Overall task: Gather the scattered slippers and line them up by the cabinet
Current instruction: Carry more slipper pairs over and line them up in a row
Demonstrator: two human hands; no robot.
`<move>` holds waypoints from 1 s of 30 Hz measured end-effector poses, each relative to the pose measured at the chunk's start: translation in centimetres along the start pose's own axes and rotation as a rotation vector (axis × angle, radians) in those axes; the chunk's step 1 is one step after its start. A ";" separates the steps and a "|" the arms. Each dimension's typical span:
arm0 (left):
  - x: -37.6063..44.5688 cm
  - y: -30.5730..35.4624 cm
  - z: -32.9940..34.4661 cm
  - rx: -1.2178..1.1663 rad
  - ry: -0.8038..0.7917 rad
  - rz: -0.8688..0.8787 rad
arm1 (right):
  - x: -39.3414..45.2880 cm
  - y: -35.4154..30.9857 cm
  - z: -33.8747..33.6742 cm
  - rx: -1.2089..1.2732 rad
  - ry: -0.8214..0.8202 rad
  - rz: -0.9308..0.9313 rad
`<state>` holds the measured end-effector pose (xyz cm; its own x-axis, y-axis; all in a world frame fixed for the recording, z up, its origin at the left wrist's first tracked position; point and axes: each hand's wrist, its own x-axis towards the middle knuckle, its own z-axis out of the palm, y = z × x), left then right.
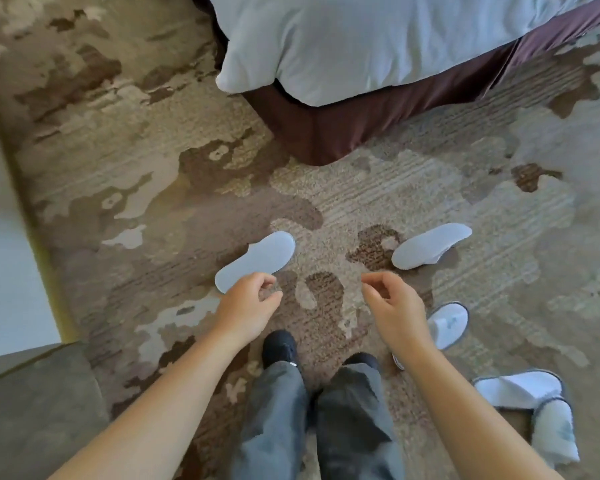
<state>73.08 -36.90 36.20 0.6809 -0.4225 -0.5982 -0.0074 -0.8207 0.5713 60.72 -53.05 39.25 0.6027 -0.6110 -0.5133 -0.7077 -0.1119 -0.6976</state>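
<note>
Both hands, left hand point(248, 308) and right hand point(394, 306), hung loosely curled and empty above the carpet point(153, 188). Advice: stoop and pinch each slipper by its edge. White slippers lay scattered: upturned ones at eleven o'clock point(255, 261) and one o'clock point(430, 245), others at four point(449, 325).

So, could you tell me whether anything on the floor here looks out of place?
Yes: white slippers lie scattered on the carpet. Two are flipped sole-up, one ahead of the left hand, one beyond the right hand. Others lie askew at right.
</note>
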 end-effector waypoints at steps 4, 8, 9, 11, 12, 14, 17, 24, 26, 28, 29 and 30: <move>10.1 -6.4 6.6 0.054 0.038 -0.036 | 9.7 7.4 6.4 -0.076 -0.093 -0.003; 19.9 -14.9 12.6 0.108 0.057 -0.028 | 19.5 15.6 13.8 -0.201 -0.128 -0.032; 22.2 -16.9 13.8 0.122 0.050 -0.028 | 21.8 17.5 15.4 -0.235 -0.135 -0.042; 26.4 -20.5 15.5 0.123 0.065 -0.049 | 25.8 21.1 18.2 -0.281 -0.142 -0.065; 28.5 -21.9 16.0 0.113 0.099 -0.062 | 27.8 22.5 19.3 -0.306 -0.148 -0.078; 31.9 -24.2 16.5 0.143 0.181 -0.073 | 31.0 25.1 21.1 -0.399 -0.183 -0.081; 35.0 -26.1 16.8 0.258 0.224 -0.095 | 33.6 27.5 22.6 -0.468 -0.249 -0.039; 34.6 -26.3 17.1 0.476 0.159 -0.166 | 33.3 29.0 22.9 -0.544 -0.274 -0.107; 34.3 -25.8 17.0 0.446 0.124 -0.153 | 33.2 29.1 22.9 -0.547 -0.283 -0.122; 33.9 -24.6 17.2 0.396 0.147 -0.094 | 33.2 29.3 22.7 -0.485 -0.279 -0.122; 33.7 -23.7 17.6 0.357 0.174 -0.061 | 33.2 29.3 22.3 -0.427 -0.266 -0.108; 33.7 -22.6 18.2 0.305 0.196 -0.034 | 33.0 29.3 21.7 -0.367 -0.237 -0.088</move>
<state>82.83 -39.60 -7.07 0.8121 -0.3350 -0.4779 -0.1800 -0.9227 0.3409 67.85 -59.45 -9.00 0.7042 -0.3950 -0.5900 -0.7081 -0.4521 -0.5425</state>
